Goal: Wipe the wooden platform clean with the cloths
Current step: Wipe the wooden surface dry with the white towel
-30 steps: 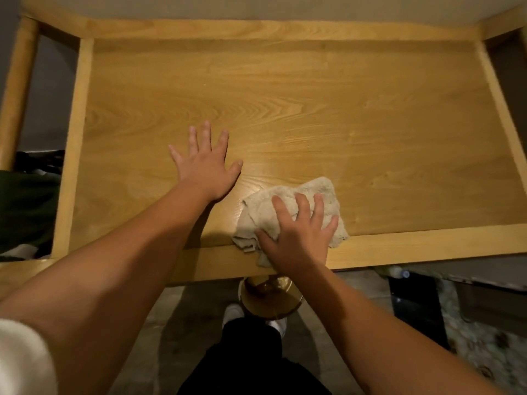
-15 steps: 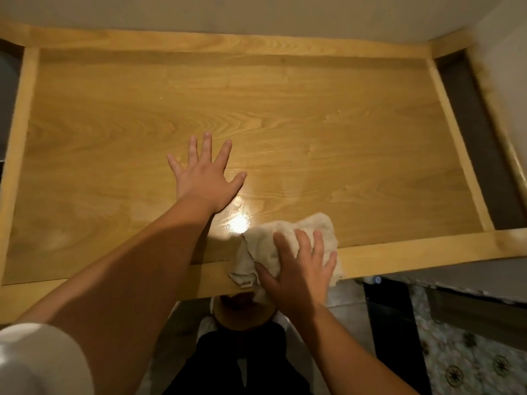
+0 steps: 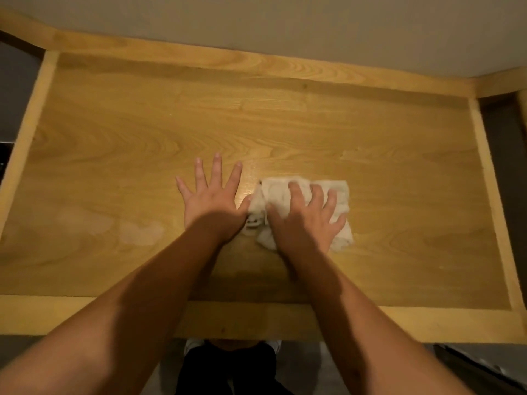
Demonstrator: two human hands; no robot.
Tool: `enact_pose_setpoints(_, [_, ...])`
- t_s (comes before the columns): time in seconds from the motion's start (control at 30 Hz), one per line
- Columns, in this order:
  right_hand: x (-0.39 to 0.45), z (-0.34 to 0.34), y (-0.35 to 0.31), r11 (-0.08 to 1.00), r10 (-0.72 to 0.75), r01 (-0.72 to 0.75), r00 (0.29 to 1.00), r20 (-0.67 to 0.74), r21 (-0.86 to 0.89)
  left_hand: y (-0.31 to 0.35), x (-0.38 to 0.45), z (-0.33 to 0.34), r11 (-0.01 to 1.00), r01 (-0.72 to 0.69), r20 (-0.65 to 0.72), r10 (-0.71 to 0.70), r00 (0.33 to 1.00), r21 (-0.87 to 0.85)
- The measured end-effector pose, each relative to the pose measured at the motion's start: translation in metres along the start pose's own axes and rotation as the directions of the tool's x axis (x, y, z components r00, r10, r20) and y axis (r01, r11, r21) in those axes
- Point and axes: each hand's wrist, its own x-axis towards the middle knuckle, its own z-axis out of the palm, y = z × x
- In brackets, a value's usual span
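The wooden platform [image 3: 370,172] is a wide light-brown board with a raised pale rim on all sides. A crumpled off-white cloth [image 3: 340,195] lies near its middle. My right hand [image 3: 305,220] presses down on the cloth with fingers spread, covering most of it. My left hand [image 3: 212,195] rests flat on the bare wood just left of the cloth, fingers apart, thumb touching the cloth's edge. Pale dull patches [image 3: 139,232] mark the board to the left of my left arm.
A plain wall [image 3: 285,24] runs behind the platform's far rim. Dark gaps lie beyond the left rim [image 3: 25,129] and right rim [image 3: 490,195]. Below the near rim [image 3: 256,320] I see my dark trousers [image 3: 228,369] and grey floor.
My right hand has pushed the cloth from the near rim forward to the middle of the board, beside my left hand. My head has moved forward, so the view shifted.
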Motion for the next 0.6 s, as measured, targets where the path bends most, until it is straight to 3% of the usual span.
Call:
enact_pose_setpoints(0.13, [0.09, 0.003, -0.025, 0.997, -0.073, 0.073, 0.997, 0.039, -0.018, -0.001, -0.002, 0.003, 0.999, -0.031, -0.084, 0.027, 0.996, -0.045])
enact_pose_setpoints(0.33, [0.2, -0.001, -0.075, 0.995, -0.102, 0.102, 0.994, 0.025, -0.015, -0.002, -0.003, 0.002, 0.999, -0.021, -0.093, 0.016, 0.996, -0.049])
enact_pose_setpoints(0.6, [0.279, -0.011, -0.106, 0.989, -0.144, 0.144, 0.99, 0.013, -0.017, -0.001, -0.003, 0.004, 0.999, -0.018, -0.103, 0.013, 0.995, -0.048])
